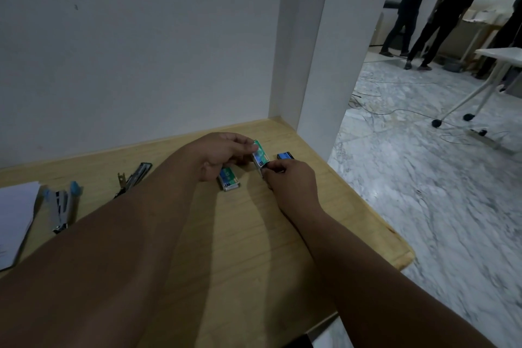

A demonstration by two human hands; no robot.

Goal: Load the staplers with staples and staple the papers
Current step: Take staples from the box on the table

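Note:
A small green and white staple box is held just above the wooden table between both hands. My left hand pinches its far end with thumb and fingertips. My right hand pinches its near end. A second green staple box lies flat on the table under my left hand. A blue staple box lies just right of the held one. A blue and grey stapler lies at the left, and a dark opened stapler lies beside my left forearm. A stack of white paper sits at the far left edge.
The wooden table stands against a white wall, with a white pillar at its far right corner. Its right edge drops to a marble floor with cables. Two people stand far off at the upper right, next to a white wheeled table.

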